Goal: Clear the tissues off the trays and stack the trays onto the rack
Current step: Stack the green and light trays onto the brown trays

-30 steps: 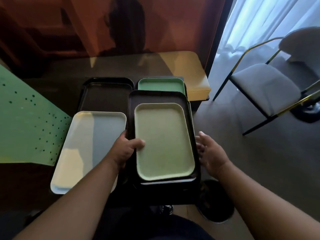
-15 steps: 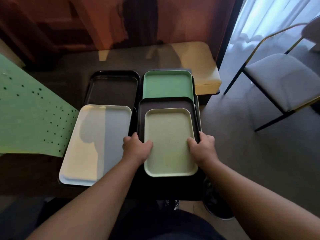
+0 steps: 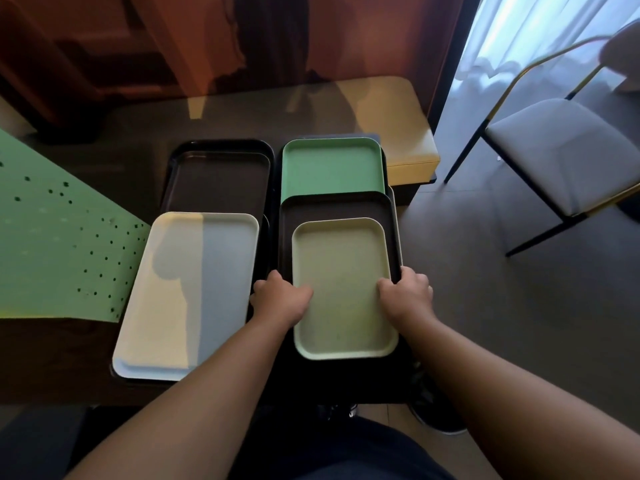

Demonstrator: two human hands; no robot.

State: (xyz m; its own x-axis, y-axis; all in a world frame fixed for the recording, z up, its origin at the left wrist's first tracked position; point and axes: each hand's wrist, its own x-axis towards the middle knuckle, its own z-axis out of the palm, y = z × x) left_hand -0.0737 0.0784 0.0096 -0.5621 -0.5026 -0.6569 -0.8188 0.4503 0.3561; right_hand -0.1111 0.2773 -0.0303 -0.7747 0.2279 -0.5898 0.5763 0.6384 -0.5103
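My left hand (image 3: 281, 299) and my right hand (image 3: 408, 295) grip the two long edges of the pale green tray (image 3: 341, 289), thumbs on top and fingers curled under, so it stays level, I think. It lies inside a dark tray (image 3: 337, 207) on a stack. At 12 o'clock from it sits a green tray (image 3: 332, 166), at 9 o'clock a white tray (image 3: 188, 292), at 11 o'clock a black tray (image 3: 218, 174). I see no tissues on them, and no rack I can recognise.

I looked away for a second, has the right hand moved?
Yes. The right hand closed in leftward from beside the stack and now grips the right edge of the pale green tray.
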